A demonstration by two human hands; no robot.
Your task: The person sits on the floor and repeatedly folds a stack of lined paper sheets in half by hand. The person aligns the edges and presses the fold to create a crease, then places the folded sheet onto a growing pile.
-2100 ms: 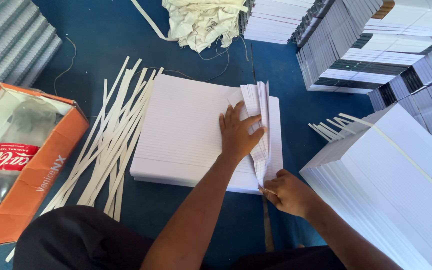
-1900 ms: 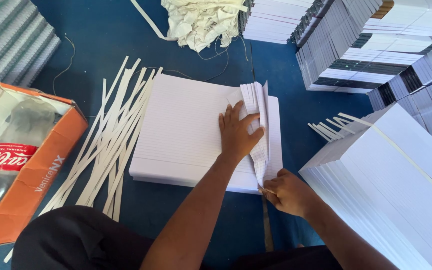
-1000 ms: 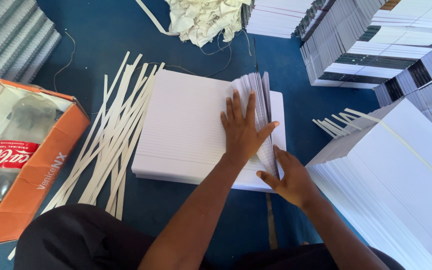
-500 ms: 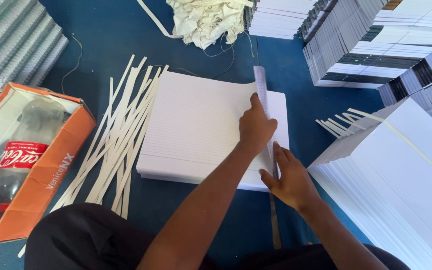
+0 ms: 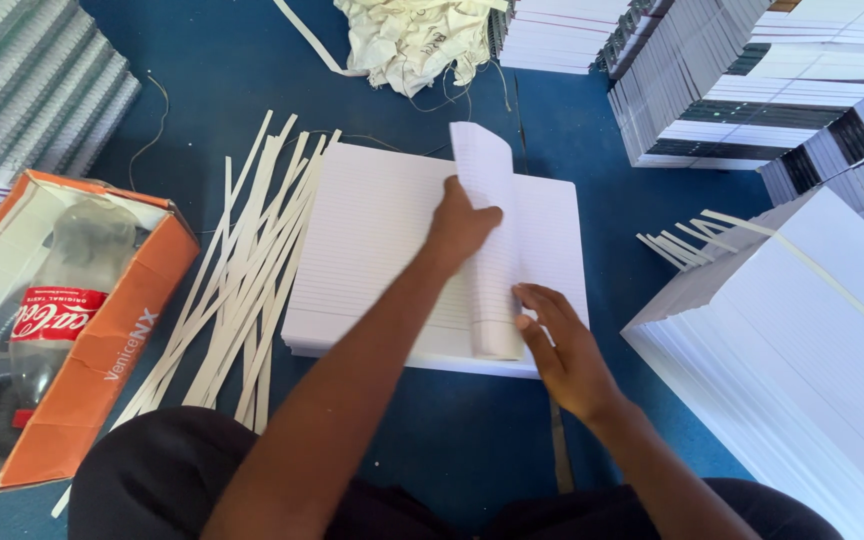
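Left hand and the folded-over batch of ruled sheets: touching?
Touching. The head view shows the left hand pressed on the folded-over ruled sheets, fingers wrapped over their curled edge, with no gap. The right hand meets their lower end.

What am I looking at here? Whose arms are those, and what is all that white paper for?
The camera sits on a person's head and looks down, so those arms are their own. The left hand lifts a bundle of lined sheets off a stack of lined paper on a blue surface. The right hand steadies the bundle's lower edge. Beside the stack lie thin paper strips. An orange box holds a plastic bottle. More paper piles stand around.
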